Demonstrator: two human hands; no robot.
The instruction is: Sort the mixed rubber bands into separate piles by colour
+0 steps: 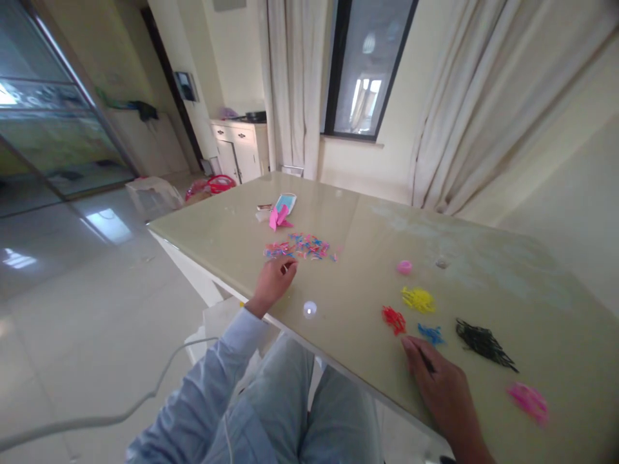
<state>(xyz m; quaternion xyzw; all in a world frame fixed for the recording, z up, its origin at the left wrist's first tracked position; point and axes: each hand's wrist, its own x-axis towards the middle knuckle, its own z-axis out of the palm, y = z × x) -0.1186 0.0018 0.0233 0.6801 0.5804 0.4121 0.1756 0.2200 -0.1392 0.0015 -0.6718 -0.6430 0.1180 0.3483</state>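
While seemingly colour-sorting, resting left hand (276,281) half-curled by mixed pile (314,245), right hand (442,380) pinched beside red pile (393,319); can't tell any hold, probably needs single picking next

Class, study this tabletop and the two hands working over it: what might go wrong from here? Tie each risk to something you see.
1. The red pile and blue pile lie close together by the right hand, so a stray brush of the fingers might mix the colours.
2. The multicoloured pile is loose, small pieces beside the left hand; a careless sweep could scatter some.
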